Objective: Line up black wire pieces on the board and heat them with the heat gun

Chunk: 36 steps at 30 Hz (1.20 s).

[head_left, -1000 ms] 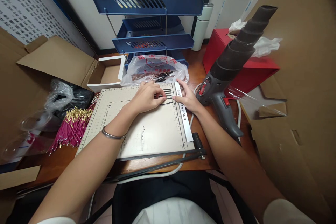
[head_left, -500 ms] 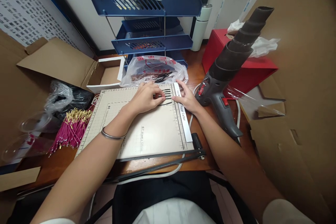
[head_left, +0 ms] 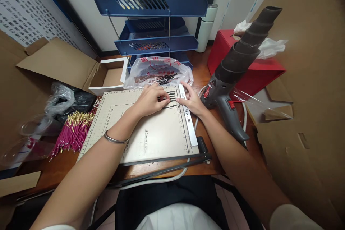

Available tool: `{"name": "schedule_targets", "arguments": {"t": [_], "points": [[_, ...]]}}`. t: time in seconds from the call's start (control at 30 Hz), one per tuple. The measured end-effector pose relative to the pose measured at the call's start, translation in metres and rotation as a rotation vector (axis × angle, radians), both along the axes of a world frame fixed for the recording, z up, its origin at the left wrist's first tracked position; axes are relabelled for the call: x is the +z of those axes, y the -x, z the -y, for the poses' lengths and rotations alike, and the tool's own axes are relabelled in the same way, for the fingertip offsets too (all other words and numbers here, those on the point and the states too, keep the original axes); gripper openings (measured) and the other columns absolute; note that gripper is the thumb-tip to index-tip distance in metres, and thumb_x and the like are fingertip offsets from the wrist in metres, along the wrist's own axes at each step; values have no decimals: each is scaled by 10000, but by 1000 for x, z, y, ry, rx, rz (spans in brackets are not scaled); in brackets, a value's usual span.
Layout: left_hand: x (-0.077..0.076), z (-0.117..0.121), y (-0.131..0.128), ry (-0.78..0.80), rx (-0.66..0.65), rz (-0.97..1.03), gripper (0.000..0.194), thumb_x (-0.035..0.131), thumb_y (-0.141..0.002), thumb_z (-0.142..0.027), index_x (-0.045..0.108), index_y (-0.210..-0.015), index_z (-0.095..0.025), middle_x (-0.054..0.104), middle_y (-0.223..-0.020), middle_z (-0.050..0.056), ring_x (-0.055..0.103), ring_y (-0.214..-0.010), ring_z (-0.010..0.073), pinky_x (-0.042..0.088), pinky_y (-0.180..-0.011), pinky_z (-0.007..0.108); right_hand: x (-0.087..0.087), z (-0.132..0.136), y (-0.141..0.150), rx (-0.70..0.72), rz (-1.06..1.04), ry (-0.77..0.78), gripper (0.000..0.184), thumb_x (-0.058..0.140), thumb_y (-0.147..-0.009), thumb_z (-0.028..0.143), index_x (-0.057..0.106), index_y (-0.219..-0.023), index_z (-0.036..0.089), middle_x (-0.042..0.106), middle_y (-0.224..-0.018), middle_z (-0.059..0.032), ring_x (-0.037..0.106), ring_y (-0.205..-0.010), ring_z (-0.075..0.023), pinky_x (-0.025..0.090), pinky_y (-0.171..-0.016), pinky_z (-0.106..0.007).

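A cream paper cutter (head_left: 159, 133) with a printed grid lies on the desk. Several thin black strips (head_left: 172, 95) are laid side by side near its upper right, against the white guide (head_left: 190, 122). My left hand (head_left: 153, 100) rests on the board, thumb and fingertips pinched on a thin black strip; its other fingers are curled. My right hand (head_left: 192, 102) lies across the guide, thumb and forefinger apart, the thumb tip near the strips' right ends. The rest of its fingers are partly hidden.
Beyond the board sits a plastic bag (head_left: 159, 70) holding black strips. A heat gun (head_left: 226, 79) stands at right, before a red box (head_left: 250, 73). Magenta wires (head_left: 72, 133) with gold ends lie left. The cutter's black arm (head_left: 161, 170) runs along the front edge.
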<state>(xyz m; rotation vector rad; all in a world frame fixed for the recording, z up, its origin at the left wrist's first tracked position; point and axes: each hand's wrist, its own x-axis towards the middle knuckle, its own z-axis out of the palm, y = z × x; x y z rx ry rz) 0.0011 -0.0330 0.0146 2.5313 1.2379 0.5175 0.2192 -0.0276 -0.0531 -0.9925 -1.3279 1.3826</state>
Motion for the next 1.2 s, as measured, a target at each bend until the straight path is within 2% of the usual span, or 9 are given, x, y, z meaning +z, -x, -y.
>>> {"name": "schedule_targets", "arguments": {"t": [0.17, 0.4, 0.63, 0.73, 0.87, 1.07, 1.2], "points": [[0, 0, -1, -7, 7, -8, 228, 644, -954, -372, 798, -897, -215, 743, -888, 64, 609, -954, 271, 352, -909, 446, -3, -1, -1, -9, 29, -25, 1091, 862, -658, 462, 379, -1607, 224, 441, -1686, -142, 550, -1468, -361, 456, -1255, -540], [0, 0, -2, -11, 6, -12, 225, 643, -964, -369, 797, -901, -218, 748, -906, 68, 608, -966, 275, 354, -906, 439, -6, -3, -1, -7, 41, -35, 1045, 839, -678, 443, 392, -1603, 247, 478, -1655, -130, 564, -1440, -370, 489, -1215, -565], [-1, -1, -1, -12, 9, -4, 231, 640, -960, -373, 796, -898, -214, 754, -916, 68, 611, -976, 275, 347, -908, 445, -5, -3, -1, -19, 49, -50, 1044, 834, -670, 432, 404, -1598, 226, 446, -1676, -138, 540, -1465, -367, 469, -1237, -545], [0, 0, -1, -15, 14, 1, 233, 639, -954, -377, 797, -894, -217, 748, -908, 66, 607, -971, 274, 344, -902, 448, -2, -2, 0, -19, 47, -36, 1042, 805, -671, 402, 385, -1603, 203, 485, -1647, -148, 576, -1430, -360, 462, -1244, -545], [4, 2, 0, -21, 15, 28, 209, 657, -932, -375, 794, -886, -225, 737, -892, 54, 597, -957, 266, 342, -913, 451, -1, -2, 0, -21, 41, -23, 996, 766, -676, 360, 404, -1596, 237, 544, -1608, -110, 619, -1383, -350, 484, -1228, -547], [10, 7, 4, 42, -100, 12, 190, 710, -893, -405, 795, -851, -240, 731, -851, 43, 564, -933, 265, 324, -935, 464, -4, 0, -3, 3, 25, -15, 1020, 774, -675, 365, 384, -1613, 273, 494, -1657, -81, 570, -1442, -379, 544, -1167, -571], [9, 7, 4, 53, -111, -13, 167, 699, -886, -373, 800, -861, -242, 717, -827, 41, 553, -915, 262, 318, -925, 463, -4, 2, -2, 9, 6, -24, 1109, 801, -654, 383, 317, -1645, 269, 425, -1704, -95, 539, -1471, -383, 534, -1174, -570]]}}
